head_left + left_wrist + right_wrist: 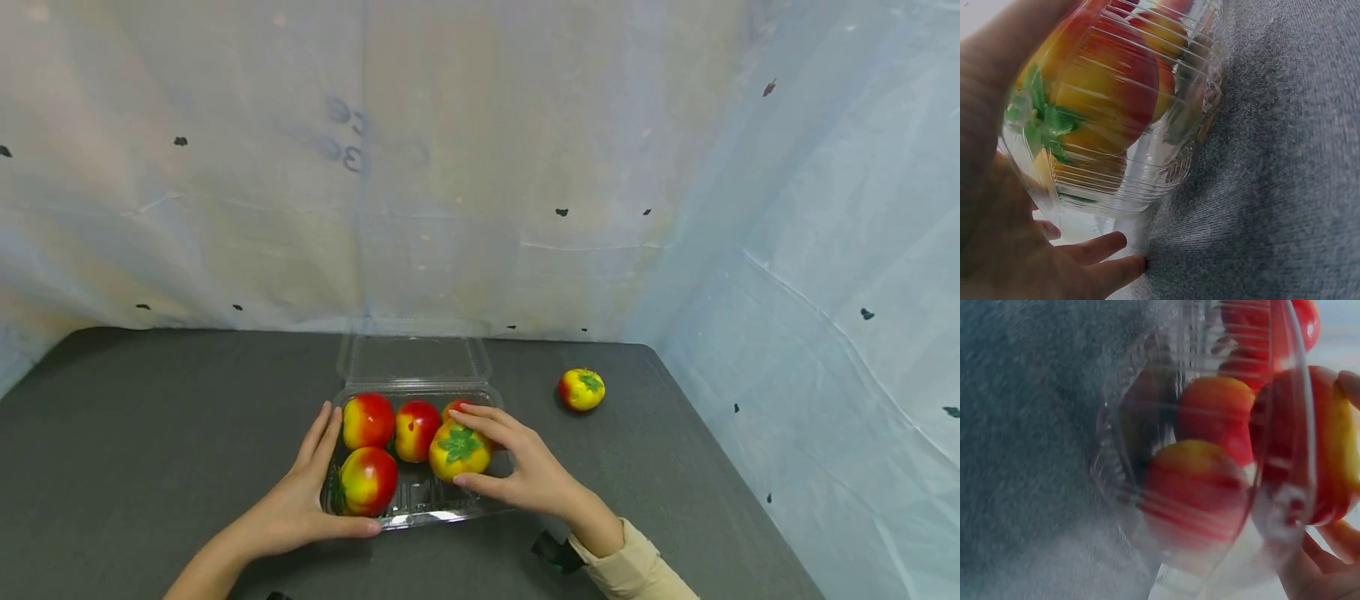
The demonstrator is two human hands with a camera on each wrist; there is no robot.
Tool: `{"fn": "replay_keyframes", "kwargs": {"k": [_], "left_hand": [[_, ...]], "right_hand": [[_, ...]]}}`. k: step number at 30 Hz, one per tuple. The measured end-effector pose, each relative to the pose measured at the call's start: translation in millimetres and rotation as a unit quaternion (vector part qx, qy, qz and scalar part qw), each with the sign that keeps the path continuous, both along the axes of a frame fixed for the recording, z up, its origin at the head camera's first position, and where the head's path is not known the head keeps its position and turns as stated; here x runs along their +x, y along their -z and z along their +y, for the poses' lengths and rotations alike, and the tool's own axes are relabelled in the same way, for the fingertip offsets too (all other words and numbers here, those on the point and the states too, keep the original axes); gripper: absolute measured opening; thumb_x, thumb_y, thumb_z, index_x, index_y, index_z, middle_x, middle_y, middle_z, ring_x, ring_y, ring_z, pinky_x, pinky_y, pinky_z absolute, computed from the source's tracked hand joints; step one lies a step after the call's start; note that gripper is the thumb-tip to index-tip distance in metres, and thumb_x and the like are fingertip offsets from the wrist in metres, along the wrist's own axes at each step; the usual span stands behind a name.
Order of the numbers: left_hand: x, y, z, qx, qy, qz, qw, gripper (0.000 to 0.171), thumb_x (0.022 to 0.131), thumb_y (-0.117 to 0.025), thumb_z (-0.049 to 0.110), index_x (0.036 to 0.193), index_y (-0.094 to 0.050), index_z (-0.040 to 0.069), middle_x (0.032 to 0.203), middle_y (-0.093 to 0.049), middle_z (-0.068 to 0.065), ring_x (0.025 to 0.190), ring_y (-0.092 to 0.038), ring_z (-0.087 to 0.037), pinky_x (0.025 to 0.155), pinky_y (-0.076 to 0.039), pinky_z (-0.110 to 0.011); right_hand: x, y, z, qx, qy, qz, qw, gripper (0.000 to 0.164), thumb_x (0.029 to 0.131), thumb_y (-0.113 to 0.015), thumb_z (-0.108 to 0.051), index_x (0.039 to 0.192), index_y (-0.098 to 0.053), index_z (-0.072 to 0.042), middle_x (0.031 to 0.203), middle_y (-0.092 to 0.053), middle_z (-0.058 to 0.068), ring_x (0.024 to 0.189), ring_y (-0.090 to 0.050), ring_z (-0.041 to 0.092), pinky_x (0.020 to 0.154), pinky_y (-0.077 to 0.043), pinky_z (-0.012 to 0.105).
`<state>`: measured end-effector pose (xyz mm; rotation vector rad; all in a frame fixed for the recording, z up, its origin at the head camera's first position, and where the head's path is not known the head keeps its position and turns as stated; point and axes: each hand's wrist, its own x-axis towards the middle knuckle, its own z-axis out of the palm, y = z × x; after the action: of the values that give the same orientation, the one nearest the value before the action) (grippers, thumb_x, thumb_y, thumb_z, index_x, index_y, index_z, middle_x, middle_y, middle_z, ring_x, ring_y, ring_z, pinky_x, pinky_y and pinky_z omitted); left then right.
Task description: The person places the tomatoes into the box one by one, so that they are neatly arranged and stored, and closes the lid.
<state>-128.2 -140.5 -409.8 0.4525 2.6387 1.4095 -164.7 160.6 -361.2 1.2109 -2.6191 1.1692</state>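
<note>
A clear plastic clamshell box [431, 515] lies on the dark table, its lid [412, 358] folded back. Two red-and-yellow persimmons sit along its left side, the rear one [367, 421] and the front one [367, 482]; a third persimmon [416, 431] is in the middle. Another persimmon [455, 408] at the back right is partly hidden. My left hand [300, 500] holds the box's front left corner, fingers along the side, thumb at the front edge. My right hand [528, 467] grips a persimmon [1332, 450] over the box's right part, green calyx up.
A loose persimmon [582, 390] rests on the dark table [637, 483] right of the box. Whitish plastic sheeting [450, 167] hangs behind the table and along its right side. A small dark object [557, 552] shows by the right sleeve.
</note>
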Motion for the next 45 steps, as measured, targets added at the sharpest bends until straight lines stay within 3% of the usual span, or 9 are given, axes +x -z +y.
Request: {"fn": "replay_keyframes", "kwargs": {"k": [7,14,21,29,36,45], "left_hand": [[0.3,1.4,0.0,0.003,0.0,0.0,1.0,0.133,0.066,-0.085,0.045,0.154,0.01,0.011,0.158,0.02,-0.017,0.135,-0.013,-0.059,0.091,-0.033,-0.075],[0.8,2.9,-0.8,0.008,0.003,0.002,1.0,0.133,0.067,-0.085,0.043,0.154,0.011,0.012,0.157,0.02,-0.018,0.135,-0.013,-0.059,0.091,-0.033,-0.074],[1.4,2.4,-0.6,0.01,0.005,0.003,0.9999,0.132,0.068,-0.084,0.043,0.154,0.011,0.012,0.157,0.02,-0.018,0.135,-0.011,-0.06,0.091,-0.032,-0.076],[0.6,1.8,-0.8,0.01,0.004,-0.015,0.9998,0.131,0.069,-0.083,0.043,0.154,0.013,0.014,0.157,0.023,-0.015,0.136,-0.01,-0.06,0.091,-0.031,-0.076],[0.2,1.3,-0.5,0.013,0.003,-0.009,0.9999,0.132,0.068,-0.084,0.042,0.154,0.013,0.014,0.157,0.022,-0.017,0.136,-0.009,-0.06,0.091,-0.032,-0.076],[0.5,1.5,-0.5,0.012,0.001,-0.007,0.9999,0.132,0.068,-0.084,0.043,0.154,0.013,0.014,0.157,0.021,-0.017,0.136,-0.01,-0.059,0.091,-0.032,-0.075]], "right_hand": [[0.4,0.7,-9.4,0.005,-0.02,-0.003,1.0,0.063,0.084,-0.075,-0.025,0.14,-0.049,-0.015,0.145,-0.045,0.004,0.129,-0.047,0.019,0.099,-0.047,0.036],[2.7,1.8,-18.8,0.026,-0.039,-0.017,0.999,0.066,0.085,-0.073,-0.029,0.143,-0.044,-0.016,0.143,-0.044,-0.003,0.122,-0.049,0.015,0.098,-0.047,0.031],[4.4,5.1,-24.2,0.046,-0.055,-0.003,0.997,0.067,0.087,-0.072,-0.033,0.144,-0.041,-0.017,0.138,-0.048,-0.001,0.115,-0.051,0.011,0.098,-0.046,0.029],[5.3,6.1,-24.6,0.037,-0.062,-0.02,0.997,0.061,0.087,-0.071,-0.03,0.141,-0.046,-0.014,0.136,-0.049,0.001,0.109,-0.053,0.012,0.088,-0.052,0.028],[6.1,4.1,-23.8,0.048,-0.072,-0.052,0.995,0.051,0.089,-0.069,-0.025,0.137,-0.051,-0.016,0.136,-0.049,-0.003,0.108,-0.054,0.008,0.088,-0.052,0.026],[7.7,4.6,-26.7,0.07,-0.065,-0.045,0.994,0.044,0.089,-0.069,-0.021,0.132,-0.057,-0.018,0.134,-0.054,0.0,0.104,-0.057,0.007,0.084,-0.052,0.024]]}}
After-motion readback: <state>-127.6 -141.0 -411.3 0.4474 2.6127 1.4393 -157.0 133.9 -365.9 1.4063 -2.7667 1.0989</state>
